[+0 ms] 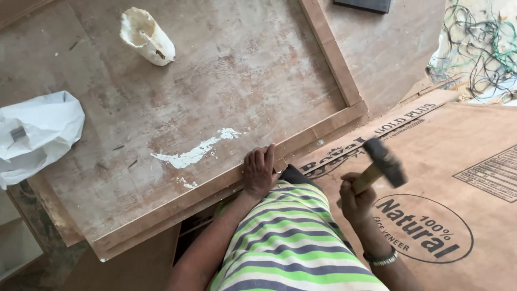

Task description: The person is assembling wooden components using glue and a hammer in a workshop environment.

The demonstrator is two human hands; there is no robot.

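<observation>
My left hand (259, 171) presses down on the near edge strip of a wooden frame (329, 124) that lies on a worn plywood board (226, 75). Its fingers curl over the strip. My right hand (356, 200) grips the wooden handle of a hammer (383, 161), raised and blurred above a printed plywood sheet (463, 178), to the right of the frame's corner. A bracelet sits on my right wrist. My knee in green striped cloth (291, 237) is between the two arms.
A white, crusted plastic cup (146, 35) lies on its side at the top left of the board. A crumpled white plastic bag (37, 132) sits at the left edge. Tangled wires (479, 43) lie at the top right. A dark flat object (362, 5) rests at the top.
</observation>
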